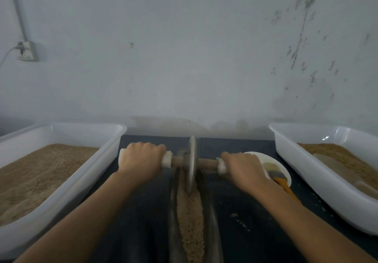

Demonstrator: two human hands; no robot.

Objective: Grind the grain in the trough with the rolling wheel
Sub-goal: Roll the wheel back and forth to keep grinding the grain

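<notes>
Bottom centre: coarse grain (190,221) fills the trough (172,217), much left to grind | mid-frame: rolling wheel (191,164) stands in it | left hand (141,160) and right hand (243,168) clench the axle grips | work midway, I'd say

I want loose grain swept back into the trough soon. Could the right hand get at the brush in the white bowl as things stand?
Probably yes. The brush lies in the white bowl right beside the right hand, with nothing between them. But that hand grips the wheel's handle, so it would have to let go first.
</notes>
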